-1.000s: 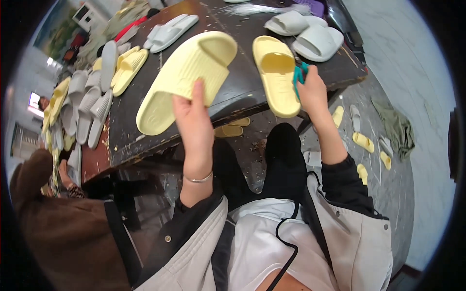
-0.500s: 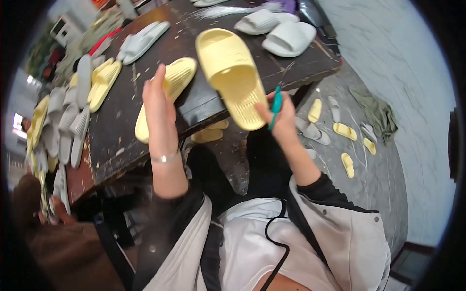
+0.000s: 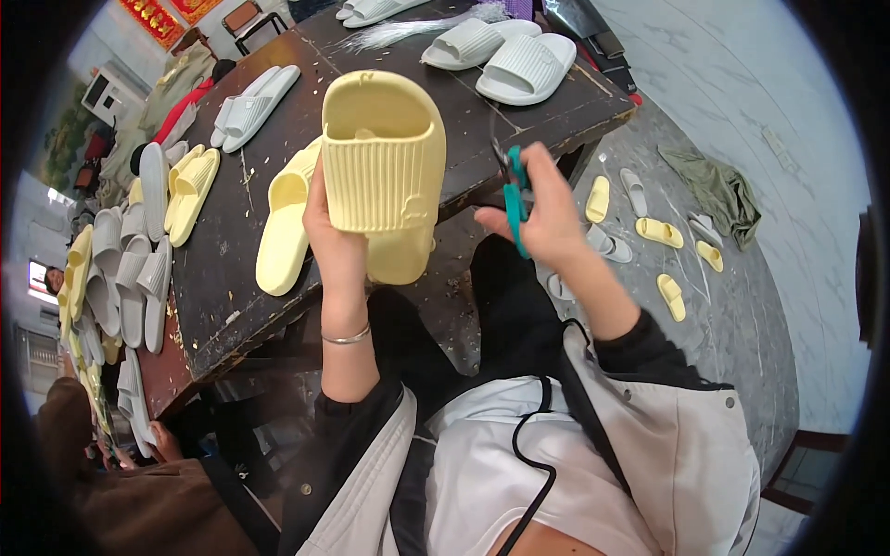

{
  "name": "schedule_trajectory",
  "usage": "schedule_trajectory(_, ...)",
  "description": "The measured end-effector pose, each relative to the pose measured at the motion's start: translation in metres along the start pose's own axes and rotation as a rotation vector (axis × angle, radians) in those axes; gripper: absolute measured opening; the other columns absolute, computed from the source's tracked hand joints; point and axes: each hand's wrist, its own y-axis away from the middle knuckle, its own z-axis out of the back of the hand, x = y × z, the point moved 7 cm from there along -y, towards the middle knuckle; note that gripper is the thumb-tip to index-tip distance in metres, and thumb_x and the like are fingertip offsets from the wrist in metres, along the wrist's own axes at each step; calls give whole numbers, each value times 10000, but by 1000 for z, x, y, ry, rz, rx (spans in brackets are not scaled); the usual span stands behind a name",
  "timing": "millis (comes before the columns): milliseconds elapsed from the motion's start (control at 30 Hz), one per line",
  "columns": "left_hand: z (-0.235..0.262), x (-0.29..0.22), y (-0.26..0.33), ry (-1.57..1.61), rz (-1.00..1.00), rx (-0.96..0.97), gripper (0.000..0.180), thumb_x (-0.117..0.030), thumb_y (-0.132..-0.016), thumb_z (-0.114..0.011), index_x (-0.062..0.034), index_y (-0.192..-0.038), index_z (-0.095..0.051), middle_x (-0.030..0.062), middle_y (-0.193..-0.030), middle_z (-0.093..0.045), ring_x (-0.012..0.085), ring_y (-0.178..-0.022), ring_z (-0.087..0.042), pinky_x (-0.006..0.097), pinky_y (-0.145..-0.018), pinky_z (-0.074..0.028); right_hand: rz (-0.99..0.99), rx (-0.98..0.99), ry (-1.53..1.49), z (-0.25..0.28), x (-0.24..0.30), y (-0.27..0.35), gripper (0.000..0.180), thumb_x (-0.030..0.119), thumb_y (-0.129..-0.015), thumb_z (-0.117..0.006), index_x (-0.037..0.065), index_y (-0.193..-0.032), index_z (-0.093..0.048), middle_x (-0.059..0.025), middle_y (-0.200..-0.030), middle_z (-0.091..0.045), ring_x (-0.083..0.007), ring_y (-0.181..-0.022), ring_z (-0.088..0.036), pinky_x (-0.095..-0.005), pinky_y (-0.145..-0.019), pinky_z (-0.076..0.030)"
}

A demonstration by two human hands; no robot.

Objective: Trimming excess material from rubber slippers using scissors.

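Note:
A yellow slide slipper (image 3: 382, 181) with a ribbed strap is held up over the table's near edge. Wrapped round its left side is my left hand (image 3: 336, 232), closed on it; some of the fingers are hidden behind the slipper. To the right, apart from the slipper, my right hand (image 3: 542, 218) grips teal-handled scissors (image 3: 515, 199), their blades pointing up and away. Another yellow slipper (image 3: 286, 222) lies on the table just left of the held one, partly covered by it and my left hand.
White slippers (image 3: 526, 69) and a bundle of clear strands (image 3: 417, 32) lie on the dark table (image 3: 218, 287). Grey slippers (image 3: 134, 278) crowd its left end, beside a co-worker's brown sleeve (image 3: 120, 491). Several slippers (image 3: 659, 233) and a green cloth (image 3: 714, 190) lie on the floor at right.
The yellow slipper has passed from my right hand to my left and now shows its strap front. My right hand, still with the scissors, has moved away from it.

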Motion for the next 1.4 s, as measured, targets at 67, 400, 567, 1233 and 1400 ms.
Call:
schedule_trajectory(67,1,-5,4,-129,-44,39,514,16,-916,-560,-19,-1420,-461,97,-1331,-580,155,-1181,-563,297,-1008,-434,40,74,77,24,14,-17,545,325,-673,-875,46,-958,-503,-58,-838,-511,-204,-727,-543,-307,-668,-458)
schedule_trajectory(400,8,-15,27,-291,-89,77,504,2,-916,-580,-27,-1409,-485,99,-1326,-594,160,-1162,-584,299,-997,-449,516,48,534,56,62,-36,508,403,-670,-836,68,-915,-544,-80,-840,-561,-309,-724,-588,-371,-588,-465)
schedule_trajectory(567,13,-14,29,-286,-131,98,518,20,-904,-588,-24,-1409,-483,102,-1318,-599,160,-1136,-596,302,-977,-465,478,116,502,53,54,-37,455,380,-702,-820,65,-890,-550,-71,-778,-589,-293,-669,-596,-365,-568,-464)
schedule_trajectory(1233,13,-17,30,-310,-148,135,513,24,-887,-607,-8,-1388,-504,94,-1248,-636,149,-1076,-614,290,-946,-473,616,132,528,53,60,-39,501,450,-728,-785,65,-937,-541,-81,-833,-589,-294,-713,-602,-377,-609,-478)
schedule_trajectory(1400,15,-20,31,-339,-177,143,512,31,-879,-609,-11,-1381,-515,90,-1248,-638,153,-1077,-613,293,-948,-469,549,229,588,54,57,-41,468,444,-730,-779,74,-898,-547,-69,-785,-578,-269,-724,-619,-361,-598,-476)
